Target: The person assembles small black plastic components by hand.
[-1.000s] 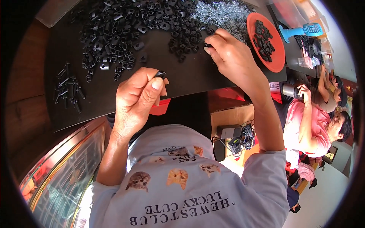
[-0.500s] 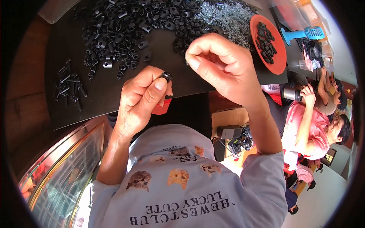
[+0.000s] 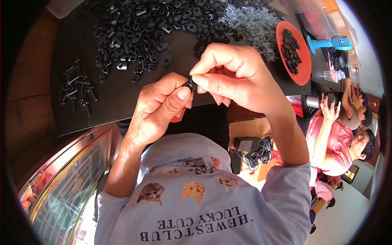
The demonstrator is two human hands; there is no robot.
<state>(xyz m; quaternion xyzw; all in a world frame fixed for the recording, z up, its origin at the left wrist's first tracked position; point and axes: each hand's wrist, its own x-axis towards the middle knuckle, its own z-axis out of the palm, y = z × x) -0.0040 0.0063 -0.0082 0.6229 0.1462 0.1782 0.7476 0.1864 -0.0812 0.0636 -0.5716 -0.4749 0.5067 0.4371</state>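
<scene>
My left hand (image 3: 157,108) is closed on a small black ring-like plastic part (image 3: 190,85), pinched between thumb and forefinger above the table's near edge. Thumb and forefinger of my right hand (image 3: 234,75) are pressed together right at that part. Whatever sits between those right fingertips is too small or hidden to make out. Beyond my hands lies a large heap of black plastic pieces (image 3: 134,38), several of them hollow. To its right is a pile of small silvery pieces (image 3: 253,26), their exact kind unclear.
A red-orange dish (image 3: 305,61) holds small black parts on the right. Black screw-like pins (image 3: 77,87) lie at the table's left. A blue fan (image 3: 341,43) stands far right. Below the table, a cardboard box (image 3: 245,126) holds cables. A person in pink (image 3: 337,139) sits to the right.
My right hand has come down and left, its fingertips now meeting the black part. My left hand has shifted slightly right and still holds it.
</scene>
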